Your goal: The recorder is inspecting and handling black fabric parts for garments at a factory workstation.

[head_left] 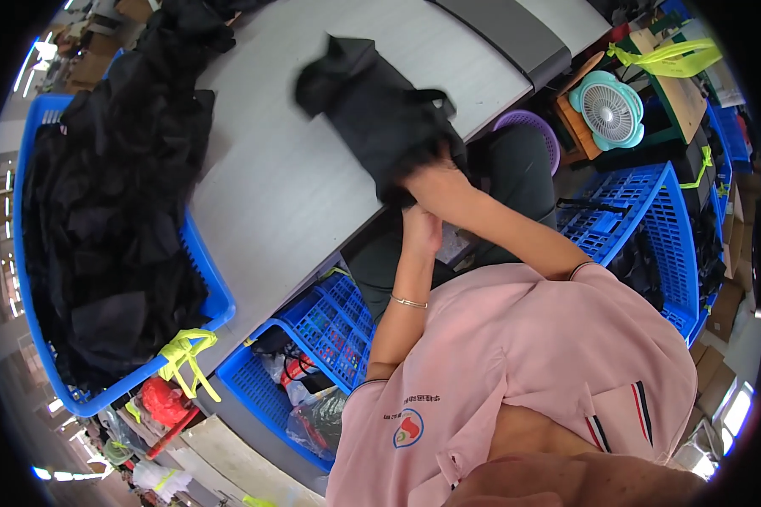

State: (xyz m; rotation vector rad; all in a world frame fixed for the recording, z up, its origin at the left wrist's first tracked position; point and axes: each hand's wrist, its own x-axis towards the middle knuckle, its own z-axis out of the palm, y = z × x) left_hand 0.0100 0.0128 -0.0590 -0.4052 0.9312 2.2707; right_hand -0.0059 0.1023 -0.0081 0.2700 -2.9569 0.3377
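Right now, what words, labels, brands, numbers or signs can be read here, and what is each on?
Pink shirt: small dark characters beside a round red-and-orange logo; I won't copy the wording.
Yellow-green strap, upper right: faint marks, too small and blurred to read.
Black cloth item: no lettering I can make out.

A cloth item is over the near part of the worktop, its near end at the right hand and left hand. To the left, a large basket holds a cloth heap; nearer, left of the left forearm, another basket holds plastic bags. Rightward sit a small basket, a fan beyond it and, nearer, a crate.
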